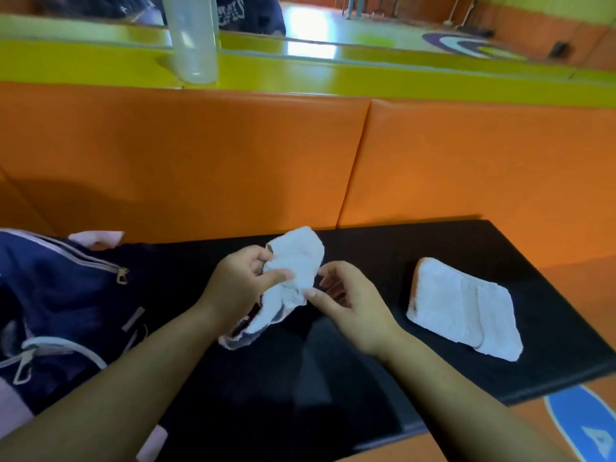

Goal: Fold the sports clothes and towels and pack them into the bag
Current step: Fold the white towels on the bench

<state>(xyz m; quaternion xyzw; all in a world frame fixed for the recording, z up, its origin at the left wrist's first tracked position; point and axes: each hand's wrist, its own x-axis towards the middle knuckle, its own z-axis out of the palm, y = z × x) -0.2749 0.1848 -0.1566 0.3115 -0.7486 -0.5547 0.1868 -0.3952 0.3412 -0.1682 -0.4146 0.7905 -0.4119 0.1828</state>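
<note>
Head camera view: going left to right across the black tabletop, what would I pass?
Navy bag → left hand gripping a crumpled white towel → right hand → folded white towel.

Orange padded wall (200,155), black table (366,328)

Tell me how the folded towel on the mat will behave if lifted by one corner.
Folded towel looks like soft terry, so it will probably sag and come unfolded. Probably light; the similar cloth in the left hand droops limply. Flat, so unlikely to roll.
</note>
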